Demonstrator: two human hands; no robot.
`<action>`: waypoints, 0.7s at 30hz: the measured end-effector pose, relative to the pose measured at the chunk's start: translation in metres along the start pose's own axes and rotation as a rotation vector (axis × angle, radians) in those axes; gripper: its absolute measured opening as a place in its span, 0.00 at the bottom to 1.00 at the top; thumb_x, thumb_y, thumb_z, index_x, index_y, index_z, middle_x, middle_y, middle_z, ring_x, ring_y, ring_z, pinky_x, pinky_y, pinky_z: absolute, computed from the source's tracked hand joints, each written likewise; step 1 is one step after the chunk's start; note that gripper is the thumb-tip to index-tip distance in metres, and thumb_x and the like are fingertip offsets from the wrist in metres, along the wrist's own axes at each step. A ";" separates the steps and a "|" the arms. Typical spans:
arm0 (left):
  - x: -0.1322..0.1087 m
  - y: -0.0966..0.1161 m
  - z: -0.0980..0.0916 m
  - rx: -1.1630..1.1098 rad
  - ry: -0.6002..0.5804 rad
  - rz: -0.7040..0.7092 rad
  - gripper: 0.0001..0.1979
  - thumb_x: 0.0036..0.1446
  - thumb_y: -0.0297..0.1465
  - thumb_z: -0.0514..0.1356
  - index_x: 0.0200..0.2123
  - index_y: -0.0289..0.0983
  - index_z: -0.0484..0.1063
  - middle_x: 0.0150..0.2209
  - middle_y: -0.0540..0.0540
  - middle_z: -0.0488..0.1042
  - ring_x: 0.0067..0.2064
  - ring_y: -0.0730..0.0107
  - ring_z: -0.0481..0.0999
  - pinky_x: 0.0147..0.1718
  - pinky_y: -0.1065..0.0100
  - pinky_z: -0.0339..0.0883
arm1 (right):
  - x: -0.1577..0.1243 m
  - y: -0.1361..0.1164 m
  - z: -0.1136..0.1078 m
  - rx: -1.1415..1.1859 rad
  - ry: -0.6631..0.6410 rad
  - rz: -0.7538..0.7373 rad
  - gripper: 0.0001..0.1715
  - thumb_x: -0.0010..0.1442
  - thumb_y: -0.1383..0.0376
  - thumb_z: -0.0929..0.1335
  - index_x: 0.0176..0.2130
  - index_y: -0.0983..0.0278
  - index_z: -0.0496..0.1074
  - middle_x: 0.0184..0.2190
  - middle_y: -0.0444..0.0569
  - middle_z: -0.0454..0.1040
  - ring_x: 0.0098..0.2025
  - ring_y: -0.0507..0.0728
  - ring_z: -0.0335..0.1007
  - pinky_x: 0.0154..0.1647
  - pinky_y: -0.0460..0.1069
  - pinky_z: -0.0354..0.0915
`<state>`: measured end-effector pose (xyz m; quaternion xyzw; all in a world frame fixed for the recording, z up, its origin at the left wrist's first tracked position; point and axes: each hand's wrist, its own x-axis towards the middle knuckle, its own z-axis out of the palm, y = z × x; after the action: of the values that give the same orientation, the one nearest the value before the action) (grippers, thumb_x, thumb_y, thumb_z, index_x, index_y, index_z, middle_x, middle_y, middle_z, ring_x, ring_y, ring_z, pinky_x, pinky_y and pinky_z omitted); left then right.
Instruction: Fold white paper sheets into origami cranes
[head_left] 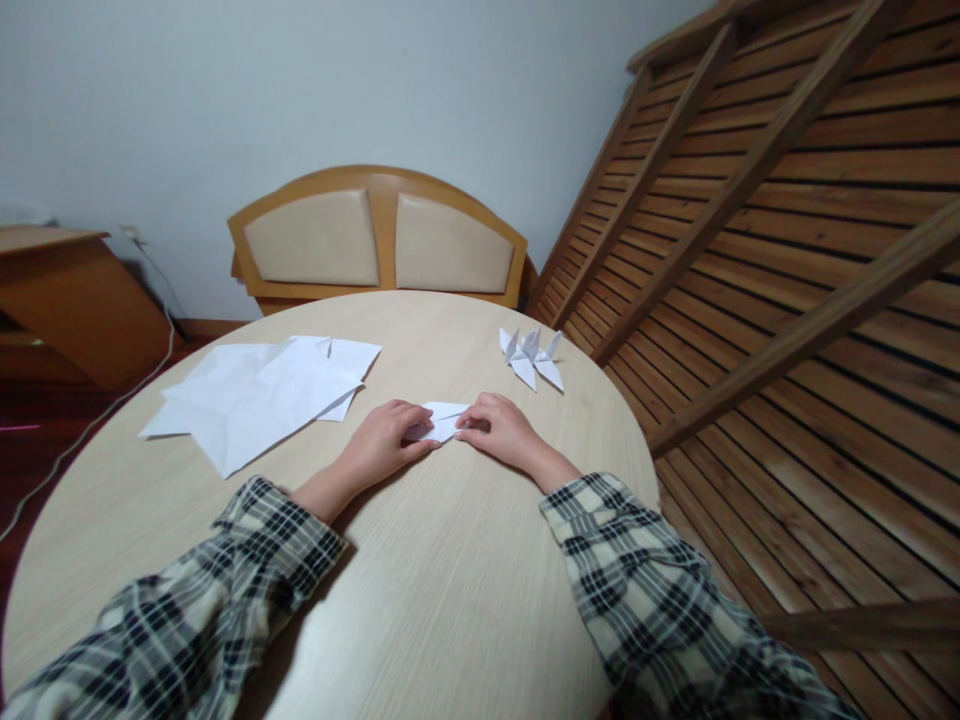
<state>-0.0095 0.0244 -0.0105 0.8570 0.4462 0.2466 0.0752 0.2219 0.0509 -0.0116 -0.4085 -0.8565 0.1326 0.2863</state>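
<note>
A small piece of folded white paper (442, 422) lies on the round table between my hands, a crease line showing across its top. My left hand (386, 440) grips its left end, with the thumb along the near edge and the fingers over the top. At the right end my right hand (499, 430) pinches the paper between thumb and fingers. Both hands partly cover the paper. Beyond my right hand stand several folded white paper cranes (531, 355), grouped close together with pointed wings.
Loose white paper sheets (262, 390) overlap at the left of the round wooden table (450, 580). Past the far edge is a headboard (386, 235) with cream panels. A slatted wooden frame (787, 250) leans along the right side. A desk (75, 300) and white cable stand at left.
</note>
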 end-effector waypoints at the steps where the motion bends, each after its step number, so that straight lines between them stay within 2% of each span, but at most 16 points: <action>1: 0.000 -0.001 0.000 -0.016 -0.004 0.003 0.11 0.57 0.39 0.63 0.39 0.38 0.74 0.40 0.42 0.78 0.44 0.56 0.74 0.44 0.56 0.68 | 0.000 0.000 0.000 -0.003 -0.007 -0.011 0.05 0.54 0.63 0.75 0.34 0.61 0.79 0.29 0.44 0.71 0.35 0.52 0.65 0.41 0.49 0.58; 7: 0.000 -0.002 0.001 -0.110 0.007 0.004 0.12 0.59 0.39 0.62 0.41 0.38 0.74 0.42 0.42 0.78 0.44 0.58 0.75 0.45 0.56 0.68 | 0.001 -0.004 -0.002 -0.030 -0.036 -0.023 0.04 0.56 0.63 0.74 0.30 0.62 0.79 0.26 0.44 0.72 0.34 0.52 0.64 0.40 0.49 0.56; 13: 0.000 -0.003 0.002 -0.147 0.028 0.024 0.08 0.62 0.33 0.58 0.42 0.39 0.74 0.42 0.43 0.79 0.45 0.59 0.75 0.47 0.54 0.68 | 0.001 -0.003 -0.001 -0.009 -0.036 -0.021 0.04 0.57 0.66 0.73 0.29 0.62 0.78 0.25 0.43 0.72 0.32 0.52 0.64 0.38 0.49 0.57; 21: 0.001 -0.002 0.003 -0.139 0.031 0.022 0.08 0.60 0.27 0.58 0.42 0.38 0.74 0.42 0.42 0.79 0.45 0.59 0.75 0.48 0.55 0.69 | 0.001 -0.002 0.001 0.060 -0.047 0.008 0.02 0.57 0.69 0.71 0.31 0.63 0.76 0.25 0.42 0.72 0.31 0.51 0.63 0.38 0.48 0.57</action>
<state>-0.0095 0.0266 -0.0132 0.8505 0.4198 0.2912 0.1250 0.2200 0.0507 -0.0109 -0.3998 -0.8569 0.1691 0.2779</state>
